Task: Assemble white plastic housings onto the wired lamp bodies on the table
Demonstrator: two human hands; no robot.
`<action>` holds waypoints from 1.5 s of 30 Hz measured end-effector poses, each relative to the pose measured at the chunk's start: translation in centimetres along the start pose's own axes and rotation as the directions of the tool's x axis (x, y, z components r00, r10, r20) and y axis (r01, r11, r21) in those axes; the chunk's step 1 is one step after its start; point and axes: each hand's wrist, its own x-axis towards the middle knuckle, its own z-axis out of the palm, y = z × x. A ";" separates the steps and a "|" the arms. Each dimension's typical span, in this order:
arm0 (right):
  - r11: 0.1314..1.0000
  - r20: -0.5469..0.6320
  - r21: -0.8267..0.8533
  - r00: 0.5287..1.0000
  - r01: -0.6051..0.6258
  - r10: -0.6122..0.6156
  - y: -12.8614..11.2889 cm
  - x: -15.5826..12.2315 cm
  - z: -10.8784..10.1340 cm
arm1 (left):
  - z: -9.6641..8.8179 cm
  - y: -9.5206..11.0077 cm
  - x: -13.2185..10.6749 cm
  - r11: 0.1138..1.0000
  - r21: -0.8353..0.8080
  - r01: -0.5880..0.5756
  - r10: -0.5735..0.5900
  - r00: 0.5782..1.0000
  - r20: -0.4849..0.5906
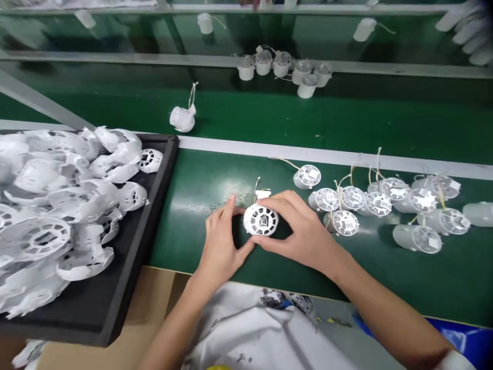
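A white round plastic housing point(261, 221) with a slotted top stands at the middle of the green bench, thin wires and a small white connector point(263, 193) at its far side. My right hand point(304, 226) grips it between thumb and fingers from the right. From the left, my left hand point(219, 241) curls about its side, the thumb near its lower edge and the index finger raised. Part of the left fingers' contact is hidden. Nearest to my right hand are similar wired housings point(345, 223), lying or standing in a loose group.
On the left, a black tray point(144, 226) holds a heap of white plastic shells point(42, 239). A white strip point(239, 149) runs along the bench; beyond it are a single wired part point(182, 119) and several white cylinders point(282, 64). Blue plastic point(466, 339) shows at lower right.
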 end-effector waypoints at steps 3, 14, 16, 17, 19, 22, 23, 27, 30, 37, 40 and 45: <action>1.000 0.093 -0.023 0.996 -0.002 0.004 0.4 0.0 1.0 | 0.6 -0.3 -0.1 0.999 0.049 -0.003 0.002 1.000 0.016; 0.994 0.173 -0.112 0.985 0.000 0.019 0.3 0.0 1.1 | 0.5 -0.1 0.1 0.999 0.039 -0.001 -0.001 0.999 0.035; 0.989 0.190 -0.140 0.980 -0.034 0.061 0.4 0.2 1.1 | 0.7 0.1 0.2 0.999 0.042 0.009 -0.011 0.999 0.044; 0.985 0.200 -0.167 0.977 -0.045 0.078 0.5 0.3 1.1 | 0.7 0.2 0.2 0.999 0.044 0.015 -0.017 0.999 0.052; 0.969 0.214 -0.242 0.972 -0.041 0.095 0.6 0.5 1.2 | 0.7 0.3 0.3 0.999 0.048 0.021 -0.024 0.998 0.065; 0.942 0.203 -0.335 0.975 -0.018 0.091 0.6 0.5 1.7 | -0.2 0.2 0.5 0.999 0.038 -0.001 -0.002 0.997 0.079; 0.940 0.193 -0.340 0.977 -0.018 0.088 0.5 0.5 1.9 | -0.8 0.1 0.6 1.000 0.001 -0.014 0.014 0.994 0.108; 0.960 0.144 -0.278 0.990 0.042 -0.001 0.1 0.1 2.1 | -3.3 0.4 1.2 0.938 -0.317 0.137 -0.072 0.976 0.206; 0.962 0.028 -0.251 0.994 0.109 -0.106 -0.2 -0.1 1.4 | -4.0 1.8 2.8 0.780 -0.548 0.301 -0.161 0.944 0.289; 0.798 -0.184 -0.597 0.982 -0.084 -0.035 2.2 0.0 -2.5 | -4.5 1.2 15.2 0.988 -0.106 0.109 -0.106 0.994 0.034; 0.731 -0.210 -0.664 0.977 -0.160 0.024 3.5 -0.4 -3.4 | -5.3 -0.7 21.6 0.856 0.501 0.131 -0.088 0.990 -0.110; 0.752 -0.177 -0.642 0.983 -0.150 0.046 2.0 0.4 -5.9 | -7.7 -2.3 28.3 0.812 0.579 -0.068 -0.032 0.986 0.162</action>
